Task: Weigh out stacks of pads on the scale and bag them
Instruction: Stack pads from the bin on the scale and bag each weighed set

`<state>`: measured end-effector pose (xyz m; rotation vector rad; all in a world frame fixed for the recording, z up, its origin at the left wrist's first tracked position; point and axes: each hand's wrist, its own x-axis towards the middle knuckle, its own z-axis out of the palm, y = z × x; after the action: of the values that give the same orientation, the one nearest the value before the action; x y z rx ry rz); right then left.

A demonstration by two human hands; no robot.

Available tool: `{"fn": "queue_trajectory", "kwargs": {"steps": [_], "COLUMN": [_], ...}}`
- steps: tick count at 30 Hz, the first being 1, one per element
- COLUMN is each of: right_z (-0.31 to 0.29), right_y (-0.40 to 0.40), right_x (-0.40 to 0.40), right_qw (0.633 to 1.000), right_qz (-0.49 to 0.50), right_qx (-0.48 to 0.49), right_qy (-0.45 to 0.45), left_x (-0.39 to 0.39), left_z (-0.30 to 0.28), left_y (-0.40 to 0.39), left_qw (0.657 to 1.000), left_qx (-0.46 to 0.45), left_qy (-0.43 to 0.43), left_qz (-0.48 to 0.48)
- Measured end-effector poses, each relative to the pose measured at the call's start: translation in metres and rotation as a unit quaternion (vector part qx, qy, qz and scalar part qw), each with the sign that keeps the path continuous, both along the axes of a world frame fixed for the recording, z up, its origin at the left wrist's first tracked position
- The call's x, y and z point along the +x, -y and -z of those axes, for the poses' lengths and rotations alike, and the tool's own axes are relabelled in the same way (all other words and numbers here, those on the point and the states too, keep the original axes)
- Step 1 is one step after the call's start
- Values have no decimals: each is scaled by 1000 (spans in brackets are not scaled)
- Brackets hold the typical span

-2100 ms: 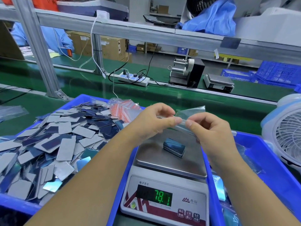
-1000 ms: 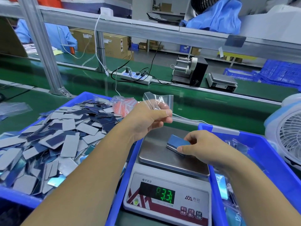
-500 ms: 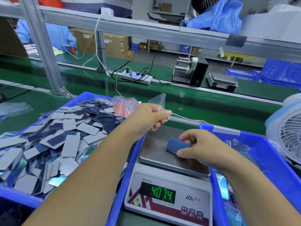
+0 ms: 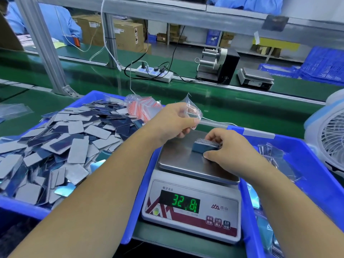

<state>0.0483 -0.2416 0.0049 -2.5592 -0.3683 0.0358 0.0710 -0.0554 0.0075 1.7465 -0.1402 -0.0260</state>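
Right hand: your right hand [image 4: 228, 146] has its fingers [image 4: 211, 135] curled round a small stack of pads [image 4: 205, 146], thumb at the near edge.
Left hand: your left hand [image 4: 174, 122] pinches a clear plastic bag [image 4: 192, 110], held just above the scale's far left corner.
Stack: it sits tilted on the steel pan of the scale [image 4: 186, 164], towards the pan's far right.
Display: green digits [image 4: 184, 203] read 32.8.
Left bin: a blue bin [image 4: 89, 101] holds a heap of loose grey and blue pads [image 4: 61, 146], with red-striped bags [image 4: 143, 107] at its far edge.
Right bin: another blue bin [image 4: 305, 157] touches the scale.
Far right: a white fan [image 4: 329, 135] on the green desk [image 4: 242, 110].
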Motion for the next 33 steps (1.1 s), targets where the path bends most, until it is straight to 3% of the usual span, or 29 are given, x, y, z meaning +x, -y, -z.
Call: {"fn": "queue_trajectory", "kwargs": {"steps": [5,10,15,18,21,24,29,33], "right_z": [3,0,0,-3,-10,-13,-13,-12], "right_y": [1,1,2,5,5,4,1,-1], "right_x": [2,0,-1,1,1,0,-2,-2], "right_qw": [1000,1000,999,990,948,906,887,903], "right_qz": [-4,-6,27,41,54,53,45,60], "right_qx": [-4,3,20,133,314,417,455,426], "right_qy": [-26,-13,0,1,-25,-53,-68,-19], "left_x": [1,1,-1,-1,-1,-2,-3,-4], "left_z": [-1,-3,-2,-1,-1,-3,-4,-4], "left_y": [-2,0,2,3,6,9,10,11], "left_qw": [1000,999,1000,999,999,999,996,996], "left_qx": [21,-15,1,-11,-25,-41,-85,-84], "left_qy": [15,4,-5,-14,-20,-24,-26,-13], "left_qz": [-3,-51,-24,-29,-25,-5,16,21]}}
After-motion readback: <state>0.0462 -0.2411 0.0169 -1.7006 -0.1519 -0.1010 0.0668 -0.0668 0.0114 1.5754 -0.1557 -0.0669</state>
